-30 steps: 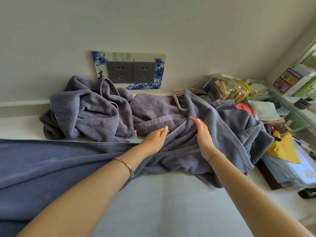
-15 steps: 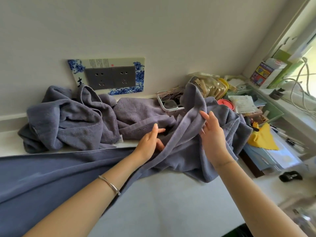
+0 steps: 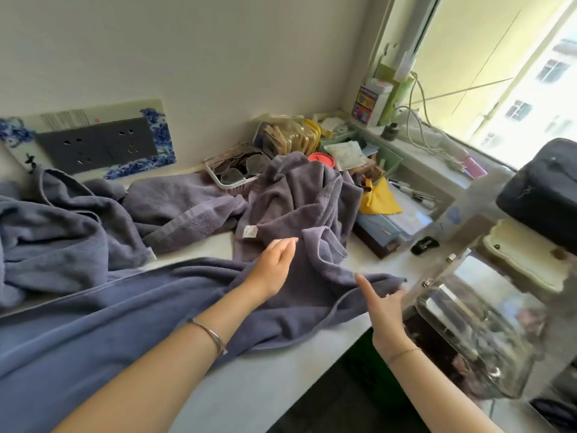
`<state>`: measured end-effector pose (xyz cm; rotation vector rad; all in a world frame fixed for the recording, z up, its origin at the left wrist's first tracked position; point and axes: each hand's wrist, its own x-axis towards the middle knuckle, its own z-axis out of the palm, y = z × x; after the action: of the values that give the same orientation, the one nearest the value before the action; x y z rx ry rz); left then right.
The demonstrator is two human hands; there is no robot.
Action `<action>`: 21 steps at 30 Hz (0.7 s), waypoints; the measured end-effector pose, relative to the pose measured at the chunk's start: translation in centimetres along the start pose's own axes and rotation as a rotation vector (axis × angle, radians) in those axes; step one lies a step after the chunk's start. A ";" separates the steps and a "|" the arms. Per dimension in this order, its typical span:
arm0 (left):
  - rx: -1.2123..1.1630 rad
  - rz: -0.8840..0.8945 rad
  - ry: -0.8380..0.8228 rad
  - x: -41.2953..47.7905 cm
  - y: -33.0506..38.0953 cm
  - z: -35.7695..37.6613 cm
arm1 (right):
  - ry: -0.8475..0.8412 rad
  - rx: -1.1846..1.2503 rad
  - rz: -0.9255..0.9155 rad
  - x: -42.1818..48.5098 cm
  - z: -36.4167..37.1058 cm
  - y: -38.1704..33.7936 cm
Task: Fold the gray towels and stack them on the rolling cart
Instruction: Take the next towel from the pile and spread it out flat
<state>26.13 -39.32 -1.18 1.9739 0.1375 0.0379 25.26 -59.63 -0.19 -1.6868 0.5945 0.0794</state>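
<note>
Several gray towels lie on the white counter (image 3: 259,382). One is crumpled at the left (image 3: 56,232), one lies flatter by the wall (image 3: 184,207), and one with a white label is bunched up in the middle (image 3: 299,201). A large blue-gray cloth (image 3: 93,326) spreads over the near left. My left hand (image 3: 274,265) rests on the middle towel with straight fingers. My right hand (image 3: 382,304) is at that towel's lower right corner (image 3: 395,282), thumb spread, fingers touching the edge without closing on it.
A basket of glasses (image 3: 232,170) and a clutter of packets, a yellow cloth (image 3: 377,198) and pens fill the back right corner. A clear box (image 3: 468,332) and a cream tray (image 3: 524,260) bearing a dark bag (image 3: 543,195) stand at the right. A socket plate (image 3: 93,148) is on the wall.
My view has swung right toward the window. My right hand has dropped from the raised towel fold to its lower right corner. My left hand has shifted right onto the same towel.
</note>
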 end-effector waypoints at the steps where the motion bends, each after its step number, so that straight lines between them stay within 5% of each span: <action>1: 0.029 0.010 -0.027 0.2 0.0 0.3 | -0.005 -0.016 -0.071 0.3 -0.1 -0.1; 4: 0.091 0.043 -0.085 0.9 0.4 1.0 | 0.021 -0.157 -0.321 1.2 -0.4 -0.8; 7: 0.034 -0.013 -0.137 2.0 0.9 1.9 | -0.132 -0.284 -0.473 2.0 0.5 -1.6; 11: -0.225 -0.131 -0.137 3.1 1.8 3.0 | -0.488 -0.292 -0.355 2.4 3.0 -2.3; 18: -0.264 -0.049 0.000 3.7 4.1 1.5 | -0.719 -0.386 -0.384 3.5 4.8 -4.0; 21: -0.250 -0.021 -0.159 5.1 6.4 0.2 | -0.902 -0.231 -0.307 2.9 2.7 -6.4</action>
<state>31.72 -41.43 4.43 1.7178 0.0464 -0.1108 31.25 -57.54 3.89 -1.7275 -0.3597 0.6652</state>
